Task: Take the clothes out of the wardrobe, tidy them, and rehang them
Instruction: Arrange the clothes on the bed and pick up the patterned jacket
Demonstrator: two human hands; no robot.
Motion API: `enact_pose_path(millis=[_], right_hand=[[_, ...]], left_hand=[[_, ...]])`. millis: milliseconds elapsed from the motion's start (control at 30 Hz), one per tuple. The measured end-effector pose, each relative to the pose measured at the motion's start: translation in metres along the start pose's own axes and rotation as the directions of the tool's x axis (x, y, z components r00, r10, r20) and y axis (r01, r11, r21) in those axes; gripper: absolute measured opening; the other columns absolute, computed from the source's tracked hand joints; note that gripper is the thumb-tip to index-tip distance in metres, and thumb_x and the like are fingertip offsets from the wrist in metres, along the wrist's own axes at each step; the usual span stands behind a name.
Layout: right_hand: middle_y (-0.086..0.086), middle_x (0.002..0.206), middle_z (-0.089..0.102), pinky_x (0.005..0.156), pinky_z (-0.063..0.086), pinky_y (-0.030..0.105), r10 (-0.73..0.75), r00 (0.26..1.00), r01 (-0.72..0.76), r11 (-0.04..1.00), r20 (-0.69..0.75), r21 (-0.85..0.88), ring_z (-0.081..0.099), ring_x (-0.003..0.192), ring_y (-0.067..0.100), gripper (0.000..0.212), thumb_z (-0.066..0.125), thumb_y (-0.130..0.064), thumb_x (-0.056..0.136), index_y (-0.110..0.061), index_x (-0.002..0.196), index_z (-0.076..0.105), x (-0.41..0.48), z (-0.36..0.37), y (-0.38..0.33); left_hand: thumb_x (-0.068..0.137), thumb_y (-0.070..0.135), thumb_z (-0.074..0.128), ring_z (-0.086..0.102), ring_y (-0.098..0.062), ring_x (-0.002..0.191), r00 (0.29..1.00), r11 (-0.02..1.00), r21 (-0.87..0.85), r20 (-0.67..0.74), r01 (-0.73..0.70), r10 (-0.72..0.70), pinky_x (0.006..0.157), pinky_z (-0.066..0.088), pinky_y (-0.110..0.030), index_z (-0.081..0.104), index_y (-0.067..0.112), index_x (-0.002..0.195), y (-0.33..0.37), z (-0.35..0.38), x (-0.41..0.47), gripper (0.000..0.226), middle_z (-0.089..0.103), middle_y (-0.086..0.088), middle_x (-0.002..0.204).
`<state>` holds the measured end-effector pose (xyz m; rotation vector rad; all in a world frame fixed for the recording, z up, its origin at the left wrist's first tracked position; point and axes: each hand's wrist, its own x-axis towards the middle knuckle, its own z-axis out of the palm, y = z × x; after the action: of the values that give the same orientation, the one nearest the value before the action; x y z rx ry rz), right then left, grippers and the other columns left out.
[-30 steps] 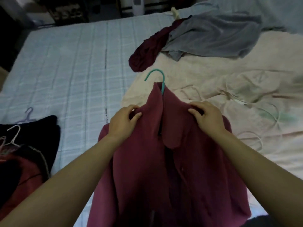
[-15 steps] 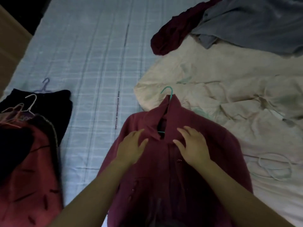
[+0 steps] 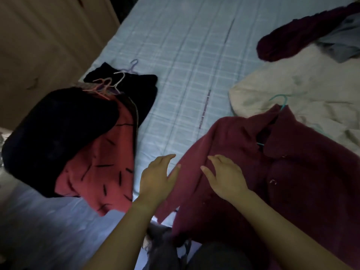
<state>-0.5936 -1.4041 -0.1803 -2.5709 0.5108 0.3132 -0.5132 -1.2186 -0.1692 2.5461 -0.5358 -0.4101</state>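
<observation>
A maroon collared shirt (image 3: 292, 172) lies flat on the bed (image 3: 185, 65), threaded on a teal hanger (image 3: 281, 101) whose hook sticks out above the collar. My left hand (image 3: 155, 178) hovers with straight fingers at the shirt's left sleeve edge. Over the left shoulder area my right hand (image 3: 226, 178) lies flat, fingers spread. Neither hand holds anything.
A pile of hung clothes lies at the left: a black garment (image 3: 58, 137) over a red patterned one (image 3: 105, 168), with several hanger hooks (image 3: 109, 84) at the top. A cream blanket (image 3: 311, 90) lies right, a dark maroon garment (image 3: 292, 41) and a grey one (image 3: 342, 45) beyond. A wardrobe door (image 3: 39, 45) stands far left.
My hands let go of the collar and slid down and left across the shirt, now flat near its left shoulder and sleeve. My view swung left, showing the clothes pile.
</observation>
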Motion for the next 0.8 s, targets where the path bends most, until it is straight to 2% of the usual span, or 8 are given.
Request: enact_pose_path(millis=[200,333,433,533,633,800], right_hand=[[0.005,0.134,0.051,0.099,0.037,0.038,-0.132,0.990,0.133,0.991,-0.050,0.013,0.046,0.122,0.026,0.050,0.043,-0.045,0.094,-0.015,0.134,0.048,-0.002,0.047,-0.149],[0.011,0.131,0.054,0.096,0.042,0.043,-0.182,0.981,0.189,0.973,-0.062,0.132,0.051,0.118,0.030,0.052,0.049,-0.042,0.093,-0.009,0.133,0.048,0.003,0.084,-0.242],[0.016,0.126,0.056,0.094,0.045,0.045,-0.216,0.975,0.222,0.962,-0.052,0.161,0.054,0.114,0.033,0.062,0.045,-0.050,0.088,-0.005,0.131,0.050,0.016,0.106,-0.296],[0.014,0.127,0.056,0.095,0.045,0.043,-0.240,0.969,0.245,0.956,-0.048,0.164,0.054,0.115,0.030,0.065,0.041,-0.054,0.087,-0.007,0.131,0.050,0.032,0.118,-0.332],[0.013,0.127,0.056,0.098,0.043,0.040,-0.239,0.971,0.239,0.958,-0.021,0.158,0.053,0.116,0.029,0.055,0.048,-0.045,0.091,-0.007,0.131,0.050,0.055,0.129,-0.352],[0.014,0.127,0.055,0.097,0.044,0.043,-0.202,0.979,0.197,0.960,0.002,0.200,0.053,0.114,0.029,0.053,0.049,-0.043,0.092,-0.007,0.131,0.049,0.112,0.145,-0.371]], left_hand=[[0.083,0.056,0.034,0.058,-0.023,0.107,0.996,0.997,-0.075,-0.085,0.011,-0.017,0.092,0.046,-0.038,0.059,0.020,0.122,-0.122,-0.089,-0.038,0.059,0.063,-0.002,0.116],[0.082,0.058,0.031,0.058,-0.026,0.109,0.994,0.999,-0.012,-0.103,0.044,-0.045,0.093,0.046,-0.035,0.058,0.019,0.123,-0.204,-0.149,-0.049,0.063,0.063,-0.006,0.119],[0.078,0.064,0.025,0.056,-0.024,0.111,0.993,0.997,0.042,-0.095,0.070,-0.066,0.092,0.046,-0.035,0.055,0.023,0.126,-0.250,-0.186,-0.048,0.070,0.060,-0.003,0.122],[0.077,0.066,0.022,0.054,-0.025,0.112,0.994,0.994,0.065,-0.079,0.084,-0.079,0.092,0.046,-0.040,0.053,0.026,0.128,-0.282,-0.211,-0.041,0.072,0.057,-0.001,0.125],[0.083,0.058,0.032,0.054,-0.024,0.112,0.992,0.992,0.068,-0.066,0.109,-0.105,0.092,0.046,-0.043,0.052,0.026,0.128,-0.309,-0.228,-0.025,0.059,0.057,0.001,0.124],[0.093,0.045,0.047,0.054,-0.022,0.112,0.988,0.986,0.068,-0.043,0.152,-0.149,0.091,0.046,-0.044,0.051,0.027,0.129,-0.351,-0.254,0.014,0.041,0.057,0.001,0.123]])
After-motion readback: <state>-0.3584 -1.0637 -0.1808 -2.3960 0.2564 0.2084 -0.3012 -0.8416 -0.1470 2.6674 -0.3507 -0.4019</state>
